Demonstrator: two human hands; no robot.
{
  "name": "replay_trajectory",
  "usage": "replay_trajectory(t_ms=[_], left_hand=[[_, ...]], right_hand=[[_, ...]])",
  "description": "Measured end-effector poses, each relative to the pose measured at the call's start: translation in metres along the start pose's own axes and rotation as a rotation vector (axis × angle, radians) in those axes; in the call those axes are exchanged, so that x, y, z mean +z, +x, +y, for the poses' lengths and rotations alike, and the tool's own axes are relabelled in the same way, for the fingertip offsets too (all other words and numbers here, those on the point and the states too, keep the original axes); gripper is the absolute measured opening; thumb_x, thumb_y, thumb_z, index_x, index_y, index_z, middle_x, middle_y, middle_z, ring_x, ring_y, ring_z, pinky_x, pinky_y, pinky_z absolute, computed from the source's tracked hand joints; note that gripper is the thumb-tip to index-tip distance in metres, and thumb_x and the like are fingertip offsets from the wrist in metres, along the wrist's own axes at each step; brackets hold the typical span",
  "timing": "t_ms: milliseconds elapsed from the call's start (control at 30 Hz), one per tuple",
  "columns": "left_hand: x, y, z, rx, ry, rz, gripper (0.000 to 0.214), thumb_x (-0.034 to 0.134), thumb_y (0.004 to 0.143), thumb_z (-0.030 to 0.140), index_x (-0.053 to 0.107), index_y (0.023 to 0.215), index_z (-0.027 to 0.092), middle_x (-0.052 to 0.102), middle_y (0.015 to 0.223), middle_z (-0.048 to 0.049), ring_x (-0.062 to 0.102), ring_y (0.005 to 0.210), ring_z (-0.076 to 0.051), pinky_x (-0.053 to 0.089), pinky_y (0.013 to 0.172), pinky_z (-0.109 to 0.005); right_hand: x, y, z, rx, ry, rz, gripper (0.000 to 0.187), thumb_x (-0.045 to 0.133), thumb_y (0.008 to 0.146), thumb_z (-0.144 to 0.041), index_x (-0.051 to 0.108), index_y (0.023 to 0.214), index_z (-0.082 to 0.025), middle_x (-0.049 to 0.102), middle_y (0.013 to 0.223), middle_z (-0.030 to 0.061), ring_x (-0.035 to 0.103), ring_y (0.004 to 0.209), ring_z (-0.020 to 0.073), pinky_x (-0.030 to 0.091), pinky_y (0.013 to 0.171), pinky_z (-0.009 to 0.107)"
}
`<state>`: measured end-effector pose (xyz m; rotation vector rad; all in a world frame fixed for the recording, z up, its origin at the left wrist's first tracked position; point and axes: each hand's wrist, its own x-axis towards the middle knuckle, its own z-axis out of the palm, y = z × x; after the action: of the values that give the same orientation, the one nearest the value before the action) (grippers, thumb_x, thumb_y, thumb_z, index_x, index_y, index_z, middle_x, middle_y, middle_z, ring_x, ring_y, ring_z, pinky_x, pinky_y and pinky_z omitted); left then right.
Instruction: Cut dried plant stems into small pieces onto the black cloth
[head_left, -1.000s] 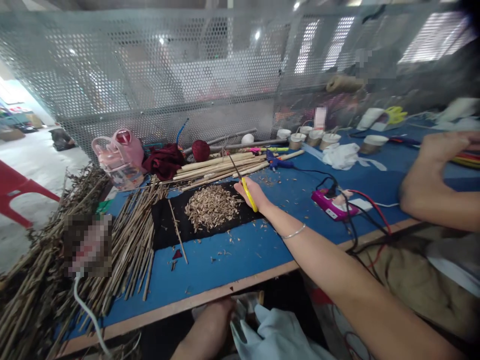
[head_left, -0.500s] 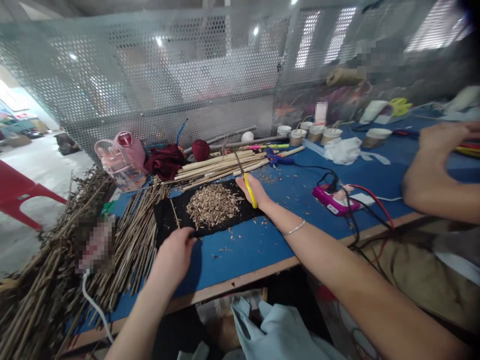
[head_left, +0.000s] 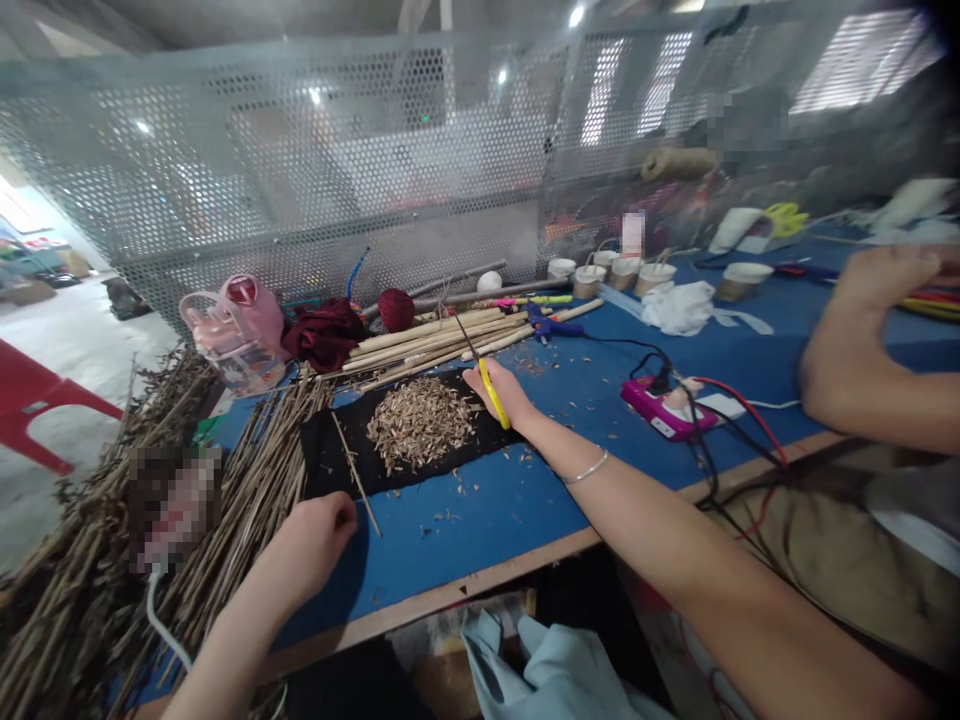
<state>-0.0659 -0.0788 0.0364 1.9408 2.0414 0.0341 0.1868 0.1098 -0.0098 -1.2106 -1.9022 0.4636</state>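
My right hand (head_left: 501, 392) grips scissors with a yellow handle (head_left: 491, 393), their blades pointing up and away over the pale sticks. Just below that hand lies a black cloth (head_left: 337, 470), bearing a heap of short chopped stem pieces (head_left: 421, 424). A single thin twig (head_left: 352, 467) rests across the cloth's left part, its near end over the blue tabletop. To the left of that end is my left hand (head_left: 319, 535), fingers curled in, nothing showing in them, apart from the twig. Beside it lies a bundle of dry stalks (head_left: 255, 470).
Pale peeled sticks (head_left: 427, 340), a blue glue gun (head_left: 551, 322) and a ball of dark red yarn (head_left: 396, 310) lie behind the cloth. A pink power strip (head_left: 667, 408) with cables sits right. Another person's arm (head_left: 862, 350) reaches in at far right.
My left hand has moved left and toward me, off the twig's near end, leaving the twig lying on the cloth. My right hand still holds the scissors in much the same place.
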Motion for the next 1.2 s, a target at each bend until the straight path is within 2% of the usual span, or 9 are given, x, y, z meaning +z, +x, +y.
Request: replay_trajectory(t_ms=[200,367,467,633,767,833,1000,1100,1200], left_hand=[[-0.015,0.005,-0.018,-0.064,0.161,-0.057,0.020,0.049,0.072,0.034,0.064,0.070,0.021,0.066,0.071,-0.0070,0.060,0.067,-0.021,0.036,0.057,-0.026],[-0.016,0.063,-0.009,-0.161,0.156,0.267,0.033,0.041,0.079,0.038,0.061,0.092,0.015,0.067,0.083,-0.0128,0.063,0.078,-0.024,0.043,0.067,-0.028],[-0.012,0.091,-0.009,-0.233,0.106,0.206,0.041,0.055,0.070,0.030,0.054,0.106,0.010,0.066,0.090,-0.0172,0.063,0.081,-0.025,0.045,0.068,-0.030],[-0.018,0.092,-0.012,-0.265,-0.498,0.053,0.065,0.057,0.064,0.015,0.036,0.125,0.011,0.063,0.066,-0.0031,0.059,0.052,-0.015,0.048,0.051,-0.025],[-0.032,0.086,0.005,-0.242,-1.143,0.075,0.032,0.050,0.072,0.013,0.053,0.104,0.012,0.054,0.057,0.0012,0.056,0.053,-0.009,0.049,0.054,-0.019],[-0.034,0.087,0.021,-0.209,-1.342,0.060,0.020,0.048,0.076,0.014,0.056,0.093,0.011,0.052,0.056,0.0005,0.053,0.049,-0.006,0.045,0.047,-0.014],[-0.018,0.088,0.064,-0.012,-1.545,-0.306,0.011,0.049,0.079,0.020,0.054,0.078,0.010,0.056,0.071,-0.0035,0.046,0.045,-0.003,0.030,0.031,-0.010],[-0.006,0.089,0.080,-0.026,-1.621,-0.469,0.009,0.047,0.081,0.020,0.051,0.077,0.012,0.051,0.064,0.0000,0.041,0.040,-0.002,0.026,0.029,-0.008],[-0.002,0.093,0.087,-0.068,-1.714,-0.626,0.010,0.042,0.084,0.020,0.047,0.077,0.015,0.038,0.054,0.0058,0.029,0.033,0.000,0.017,0.028,-0.007]], right_hand=[[0.003,0.000,0.000,0.008,-0.025,0.028,0.037,0.037,0.080,-0.057,0.045,0.075,-0.021,0.052,0.065,0.0000,0.049,0.058,0.0144,0.035,0.057,0.024],[0.003,-0.002,-0.004,0.162,-0.089,0.092,0.040,0.039,0.079,-0.059,0.047,0.072,-0.021,0.054,0.062,0.0008,0.051,0.056,0.0153,0.033,0.053,0.024],[0.003,-0.002,-0.002,0.166,-0.110,0.084,0.040,0.039,0.078,-0.060,0.048,0.071,-0.021,0.054,0.060,0.0009,0.051,0.056,0.0160,0.032,0.053,0.024],[0.002,-0.001,-0.003,0.146,-0.103,0.110,0.038,0.044,0.076,-0.058,0.050,0.070,-0.021,0.055,0.061,0.0006,0.048,0.055,0.0147,0.030,0.052,0.024],[-0.001,-0.005,-0.017,0.079,0.024,0.136,0.030,0.050,0.075,-0.049,0.049,0.069,-0.020,0.052,0.059,-0.0013,0.045,0.054,0.0120,0.032,0.053,0.023],[-0.002,-0.009,-0.027,0.026,0.119,0.123,0.024,0.052,0.074,-0.042,0.048,0.067,-0.019,0.050,0.059,-0.0023,0.044,0.053,0.0111,0.033,0.053,0.022],[0.002,-0.016,-0.044,0.019,0.461,-0.049,0.014,0.053,0.073,-0.031,0.049,0.067,-0.019,0.051,0.061,-0.0031,0.044,0.054,0.0104,0.036,0.055,0.023],[0.007,-0.015,-0.045,0.088,0.688,-0.180,0.017,0.052,0.074,-0.032,0.048,0.065,-0.019,0.049,0.057,-0.0038,0.040,0.047,0.0088,0.032,0.047,0.023],[0.011,-0.014,-0.043,0.144,0.786,-0.193,0.018,0.055,0.072,-0.031,0.045,0.062,-0.019,0.045,0.053,-0.0052,0.036,0.043,0.0073,0.028,0.042,0.022]])
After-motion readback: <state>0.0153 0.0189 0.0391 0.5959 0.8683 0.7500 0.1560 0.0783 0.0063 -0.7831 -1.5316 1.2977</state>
